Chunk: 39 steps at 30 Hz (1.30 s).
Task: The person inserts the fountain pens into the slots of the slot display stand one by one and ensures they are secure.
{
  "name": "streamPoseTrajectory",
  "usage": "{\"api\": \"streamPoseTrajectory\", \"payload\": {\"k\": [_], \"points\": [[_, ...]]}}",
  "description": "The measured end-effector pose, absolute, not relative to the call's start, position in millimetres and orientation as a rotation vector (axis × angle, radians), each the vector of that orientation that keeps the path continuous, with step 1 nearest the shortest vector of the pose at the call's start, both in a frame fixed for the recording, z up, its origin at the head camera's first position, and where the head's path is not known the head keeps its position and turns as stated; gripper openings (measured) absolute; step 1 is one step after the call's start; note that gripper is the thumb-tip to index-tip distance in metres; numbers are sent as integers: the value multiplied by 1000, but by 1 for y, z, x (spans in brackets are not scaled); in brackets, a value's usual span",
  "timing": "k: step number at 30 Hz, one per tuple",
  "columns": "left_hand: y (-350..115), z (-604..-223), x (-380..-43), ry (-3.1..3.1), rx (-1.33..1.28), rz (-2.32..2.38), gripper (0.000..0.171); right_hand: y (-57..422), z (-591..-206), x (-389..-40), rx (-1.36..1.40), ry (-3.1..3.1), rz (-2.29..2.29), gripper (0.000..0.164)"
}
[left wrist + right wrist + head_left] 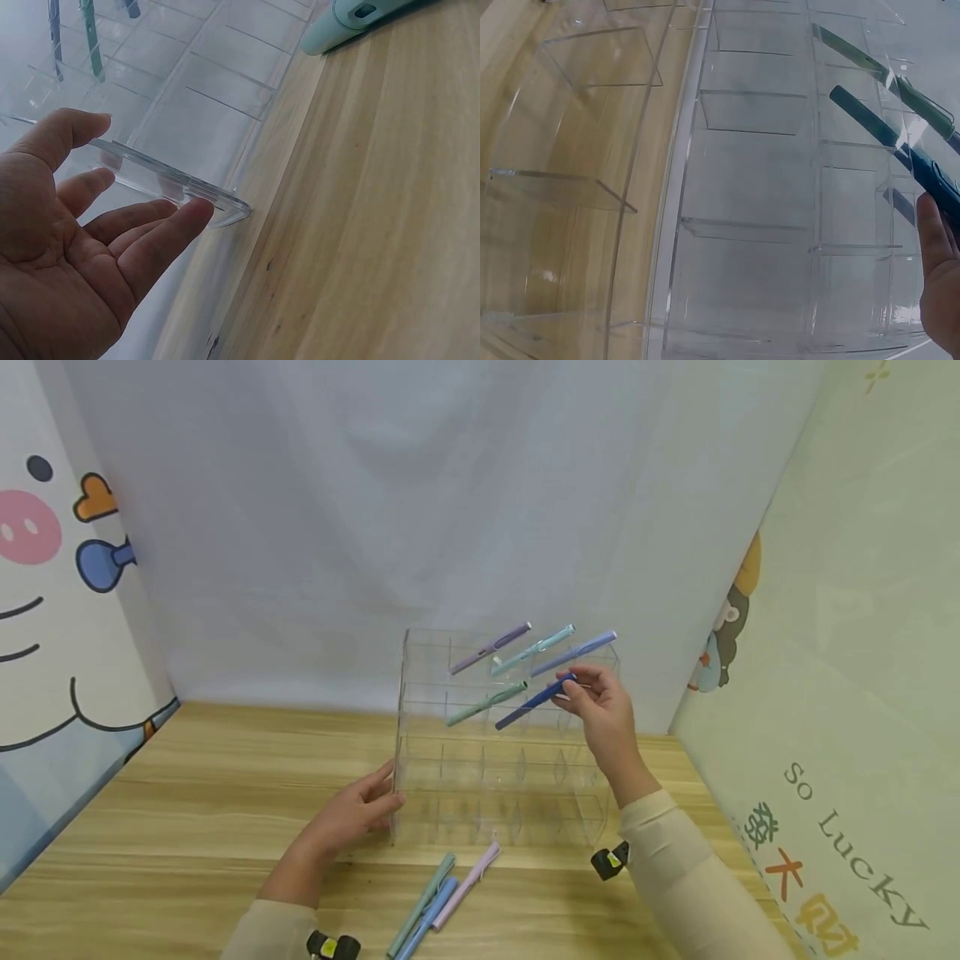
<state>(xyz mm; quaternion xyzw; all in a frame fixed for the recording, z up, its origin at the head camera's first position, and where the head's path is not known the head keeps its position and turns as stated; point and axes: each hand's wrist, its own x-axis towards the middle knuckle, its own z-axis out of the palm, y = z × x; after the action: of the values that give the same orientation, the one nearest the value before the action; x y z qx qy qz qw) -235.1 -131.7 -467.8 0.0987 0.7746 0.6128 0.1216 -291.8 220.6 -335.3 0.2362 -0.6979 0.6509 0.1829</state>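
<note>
A clear acrylic pen rack (498, 774) with tiers of small compartments stands on the table. My right hand (603, 714) pinches a dark blue pen (532, 703) by its upper end, its lower end in the second tier from the top. Beside it in that tier leans a green pen (487, 703). Above them, a purple pen (491, 647), a light turquoise pen (534, 648) and a periwinkle pen (573, 653) slant in the top tier. My left hand (356, 810) holds the rack's left side panel (172, 180) between thumb and fingers.
In front of the rack lie a sage green pen (422, 906), a light blue pen (427, 918) and a pink pen (467, 887), close together on the wooden table (210, 802). A grey-white curtain (337, 527) hangs behind, with printed panels at both sides.
</note>
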Motion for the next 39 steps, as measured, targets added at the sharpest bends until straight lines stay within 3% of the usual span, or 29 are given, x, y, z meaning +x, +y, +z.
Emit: {"api": "streamPoseTrajectory", "payload": {"k": [26, 39], "points": [[-130, -467, -235, 2276, 291, 1790, 75, 232, -326, -294, 632, -2401, 1595, 29], [-130, -469, -236, 2276, 281, 1776, 76, 230, -324, -296, 625, -2435, 1512, 33]]}}
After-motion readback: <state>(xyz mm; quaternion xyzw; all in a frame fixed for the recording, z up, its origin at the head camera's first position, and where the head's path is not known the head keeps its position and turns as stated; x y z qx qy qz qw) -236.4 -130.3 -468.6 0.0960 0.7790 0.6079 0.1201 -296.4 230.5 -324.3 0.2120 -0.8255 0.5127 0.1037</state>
